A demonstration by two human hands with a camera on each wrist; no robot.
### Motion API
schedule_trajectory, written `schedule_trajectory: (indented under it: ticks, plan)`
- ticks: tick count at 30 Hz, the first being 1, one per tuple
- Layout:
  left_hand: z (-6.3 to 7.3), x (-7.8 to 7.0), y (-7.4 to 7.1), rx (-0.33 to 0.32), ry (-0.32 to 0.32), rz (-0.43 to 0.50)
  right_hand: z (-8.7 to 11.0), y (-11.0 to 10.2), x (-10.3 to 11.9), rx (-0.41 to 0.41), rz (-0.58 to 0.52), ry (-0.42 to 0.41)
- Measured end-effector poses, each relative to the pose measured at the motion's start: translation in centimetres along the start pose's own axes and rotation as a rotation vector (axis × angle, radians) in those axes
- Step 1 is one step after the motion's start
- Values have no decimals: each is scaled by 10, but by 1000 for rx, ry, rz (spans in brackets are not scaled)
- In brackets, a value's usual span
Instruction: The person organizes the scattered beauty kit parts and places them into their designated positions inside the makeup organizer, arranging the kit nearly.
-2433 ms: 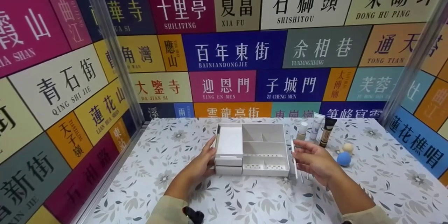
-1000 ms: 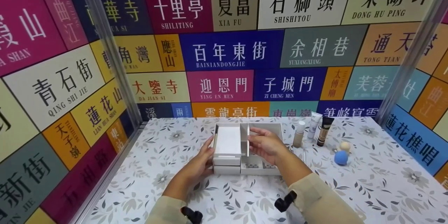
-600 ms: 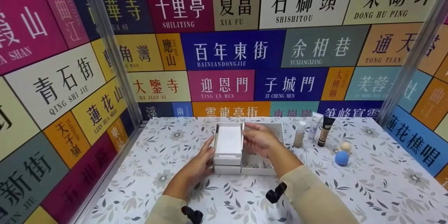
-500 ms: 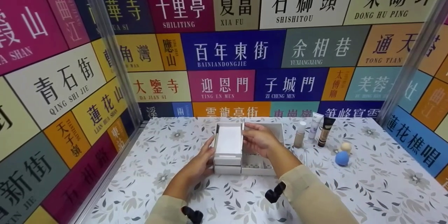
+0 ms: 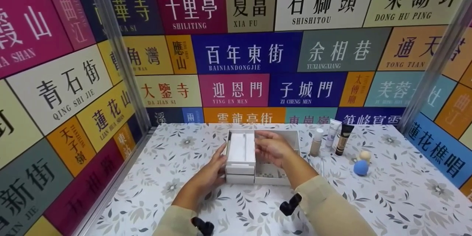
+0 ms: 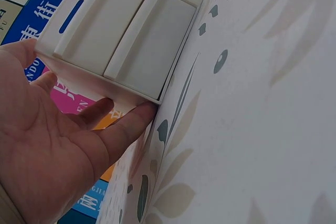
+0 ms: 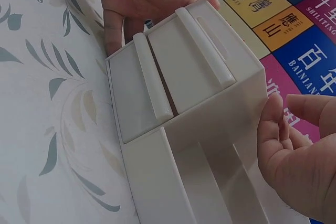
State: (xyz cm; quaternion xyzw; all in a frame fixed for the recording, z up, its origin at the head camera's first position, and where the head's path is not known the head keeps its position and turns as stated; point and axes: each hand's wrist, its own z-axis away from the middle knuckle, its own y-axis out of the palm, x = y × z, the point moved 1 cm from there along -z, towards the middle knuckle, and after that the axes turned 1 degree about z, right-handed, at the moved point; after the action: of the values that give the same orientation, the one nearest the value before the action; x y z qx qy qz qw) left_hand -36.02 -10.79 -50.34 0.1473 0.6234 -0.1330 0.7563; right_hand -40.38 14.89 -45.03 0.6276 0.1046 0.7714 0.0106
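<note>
A white desktop organizer (image 5: pixel 240 179) stands on the table, with two stacked drawers at its left and open compartments at its right. My left hand (image 5: pixel 214 169) lies along its left side; in the left wrist view, fingertips (image 6: pixel 144 109) touch the side wall with fingers mostly straight. My right hand (image 5: pixel 274 147) is over the compartments, its fingertips at the right edge of the drawer section's top tray. In the right wrist view, its bent fingers (image 7: pixel 272 109) are by the organizer's upper corner, nothing visible between them. A thin upright line (image 5: pixel 245 147) runs down the white tray.
Right of the organizer stand a beige bottle with a white cap (image 5: pixel 315 143), a pale tube (image 5: pixel 332 134) and a black-and-tan tube (image 5: pixel 343 140). A blue sponge (image 5: pixel 361 168) and a cream sponge (image 5: pixel 365 156) lie farther right. Sign-covered walls (image 5: pixel 243 51) enclose the floral table (image 5: pixel 177 191).
My right hand carried a thin white panel leftward to the top tray's right edge. The panel no longer shows in its fingers, and a line now shows in the tray. My left hand stayed put.
</note>
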Motion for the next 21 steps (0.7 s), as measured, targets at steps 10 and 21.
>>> schedule_trajectory:
  ticks: [10, 21]
  plan:
    - [-1, 2, -1, 33, 39, 4, 12, -17, -4, -7, -38, -34]
    - [-2, 2, -1, 17, 4, 1, 34, -42, -6, 2, -38, -50]
